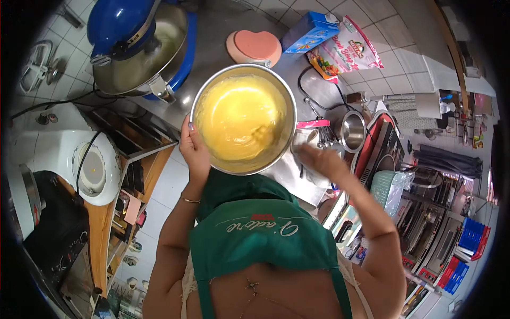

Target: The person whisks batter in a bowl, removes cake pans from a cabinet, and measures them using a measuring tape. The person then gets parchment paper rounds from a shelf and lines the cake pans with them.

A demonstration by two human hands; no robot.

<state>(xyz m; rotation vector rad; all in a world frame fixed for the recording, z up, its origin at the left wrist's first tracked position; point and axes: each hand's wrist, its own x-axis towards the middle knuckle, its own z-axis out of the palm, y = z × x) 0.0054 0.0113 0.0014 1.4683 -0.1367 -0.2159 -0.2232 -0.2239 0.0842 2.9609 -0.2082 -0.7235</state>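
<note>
A steel bowl (291, 125) with smooth yellow batter (239, 114) in it is tilted toward the camera. My left hand (194, 146) grips its left rim, thumb on the near side. On the other side of the bowl, my right hand (321, 161) is smeared by motion beside the lower right of the rim; its fingers are too blurred to read. Just beyond it lie a whisk (325, 137) and a small steel bowl (353, 132).
A blue stand mixer (119, 29) with its bowl stands at the upper left. Behind the bowl are a pink heart-shaped object (255, 45), a blue carton (311, 33) and a pink-white bag (350, 48). A black cable (305, 80) runs across the steel counter.
</note>
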